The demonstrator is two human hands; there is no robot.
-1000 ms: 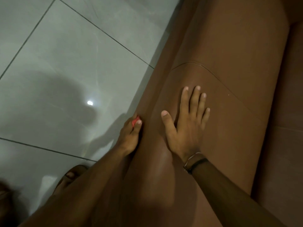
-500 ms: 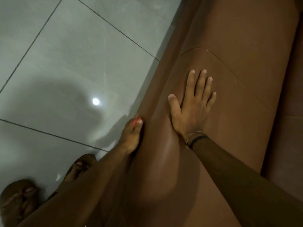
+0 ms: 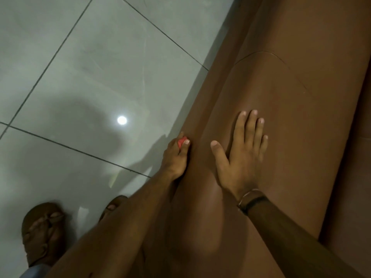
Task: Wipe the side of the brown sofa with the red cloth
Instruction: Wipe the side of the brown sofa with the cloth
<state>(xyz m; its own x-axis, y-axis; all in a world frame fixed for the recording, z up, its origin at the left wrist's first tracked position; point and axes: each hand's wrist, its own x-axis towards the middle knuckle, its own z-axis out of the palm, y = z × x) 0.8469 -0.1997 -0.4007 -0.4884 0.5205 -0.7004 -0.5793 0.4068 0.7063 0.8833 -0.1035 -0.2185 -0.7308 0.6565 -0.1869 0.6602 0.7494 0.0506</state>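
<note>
The brown sofa [image 3: 285, 81] fills the right half of the view, its rounded arm running from bottom centre to top right. My left hand [image 3: 175, 157] reaches over the arm's outer side, which faces the floor, and is shut on the red cloth [image 3: 181, 141]. Only a small red patch of the cloth shows between thumb and fingers; the rest is hidden behind the hand. My right hand [image 3: 241, 155] lies flat on top of the arm with fingers spread, holding nothing. Bracelets circle its wrist.
Glossy grey floor tiles [image 3: 90, 77] with dark grout lines lie left of the sofa, reflecting a ceiling light [image 3: 121, 120]. My two sandalled feet [image 3: 43, 231] stand on the tiles at the bottom left, close to the sofa's base.
The view has tilted so both feet show more. My left hand stays on the sofa's side with the cloth; my right hand sits lower on the arm top than half a second ago.
</note>
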